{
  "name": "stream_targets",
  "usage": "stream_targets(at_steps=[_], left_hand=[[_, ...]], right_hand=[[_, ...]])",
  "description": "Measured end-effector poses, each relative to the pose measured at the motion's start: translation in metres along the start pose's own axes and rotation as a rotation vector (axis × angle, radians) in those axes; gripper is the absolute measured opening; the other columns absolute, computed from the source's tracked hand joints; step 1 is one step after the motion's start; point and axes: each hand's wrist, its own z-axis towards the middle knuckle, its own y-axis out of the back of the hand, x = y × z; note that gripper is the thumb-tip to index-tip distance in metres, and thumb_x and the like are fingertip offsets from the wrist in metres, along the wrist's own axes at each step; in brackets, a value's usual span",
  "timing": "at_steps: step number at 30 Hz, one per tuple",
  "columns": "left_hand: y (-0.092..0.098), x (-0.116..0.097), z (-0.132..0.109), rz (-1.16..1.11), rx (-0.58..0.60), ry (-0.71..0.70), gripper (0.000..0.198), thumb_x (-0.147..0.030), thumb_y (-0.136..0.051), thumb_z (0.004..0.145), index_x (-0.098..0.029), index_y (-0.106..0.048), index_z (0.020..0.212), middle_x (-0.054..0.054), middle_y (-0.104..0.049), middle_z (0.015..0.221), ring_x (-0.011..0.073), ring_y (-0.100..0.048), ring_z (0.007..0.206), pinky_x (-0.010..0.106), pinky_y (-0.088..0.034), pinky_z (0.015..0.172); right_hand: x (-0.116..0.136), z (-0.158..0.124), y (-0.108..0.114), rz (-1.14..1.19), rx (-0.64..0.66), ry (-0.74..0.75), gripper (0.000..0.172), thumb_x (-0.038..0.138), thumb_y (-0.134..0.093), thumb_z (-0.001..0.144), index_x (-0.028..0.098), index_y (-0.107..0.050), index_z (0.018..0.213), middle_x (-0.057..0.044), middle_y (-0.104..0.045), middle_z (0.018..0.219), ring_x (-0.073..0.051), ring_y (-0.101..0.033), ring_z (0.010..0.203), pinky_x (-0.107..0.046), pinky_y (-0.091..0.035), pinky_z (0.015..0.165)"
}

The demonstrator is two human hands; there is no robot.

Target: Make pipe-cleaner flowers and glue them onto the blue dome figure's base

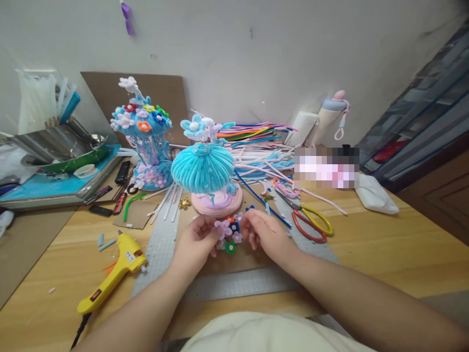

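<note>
My left hand (198, 239) pinches a lilac pipe-cleaner flower (223, 229) between thumb and fingers. Just beside it, a small cluster holds a green flower (230, 247), a dark blue flower (234, 227) and other little flowers. The fingers of my right hand (264, 235) are curled together at the right side of this cluster; whatever may be between them is hidden. Right behind both hands stands a blue domed pipe-cleaner piece (202, 168) on a round pink base (218, 207), topped with a light blue flower (194, 126).
A flower-covered pipe-cleaner piece (142, 124) stands at back left. A yellow glue gun (117, 271) lies left, scissors (308, 220) right. Behind are bundled pipe cleaners (256, 151), a bottle (326, 120) and a metal pan (54, 144). A white packet (377, 194) lies far right.
</note>
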Motion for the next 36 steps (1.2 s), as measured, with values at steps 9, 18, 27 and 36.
stream_targets(at_steps=[9,18,27,36], left_hand=[[0.014,-0.01,0.009,-0.194,-0.256,0.001,0.026,-0.03,-0.071,0.062,-0.018,-0.053,0.076,-0.006,-0.052,0.06,0.0065,-0.047,0.048,0.015,-0.034,0.038],[0.009,-0.01,0.006,-0.151,-0.111,0.044,0.025,-0.024,-0.072,0.061,-0.014,-0.062,0.081,-0.001,-0.062,0.07,0.0067,-0.05,0.056,0.015,-0.033,0.043],[-0.008,0.005,-0.003,-0.075,0.119,-0.009,0.026,-0.032,-0.075,0.063,-0.016,-0.057,0.073,-0.002,-0.061,0.064,0.01,-0.056,0.056,0.019,-0.042,0.049],[-0.007,-0.002,-0.006,-0.044,0.124,0.006,0.029,-0.035,-0.069,0.07,-0.015,-0.058,0.089,0.0,-0.061,0.072,0.0092,-0.055,0.053,0.019,-0.041,0.044]], right_hand=[[-0.003,0.031,0.029,0.037,-0.29,0.12,0.009,0.022,-0.045,0.075,0.02,-0.051,0.081,0.004,-0.051,0.064,-0.007,-0.041,0.041,-0.02,-0.031,0.039],[-0.005,0.022,0.02,-0.313,-0.074,0.136,0.019,0.01,-0.04,0.068,0.019,-0.053,0.078,0.003,-0.056,0.068,-0.007,-0.047,0.046,-0.02,-0.036,0.046],[0.003,-0.004,-0.012,-0.028,0.252,-0.072,0.02,0.038,-0.049,0.081,0.018,-0.049,0.078,0.007,-0.049,0.056,-0.005,-0.04,0.035,-0.017,-0.03,0.033],[0.002,-0.002,-0.011,-0.019,0.17,-0.124,0.02,0.034,-0.051,0.082,0.019,-0.046,0.07,0.01,-0.044,0.043,-0.005,-0.036,0.03,-0.015,-0.025,0.03]])
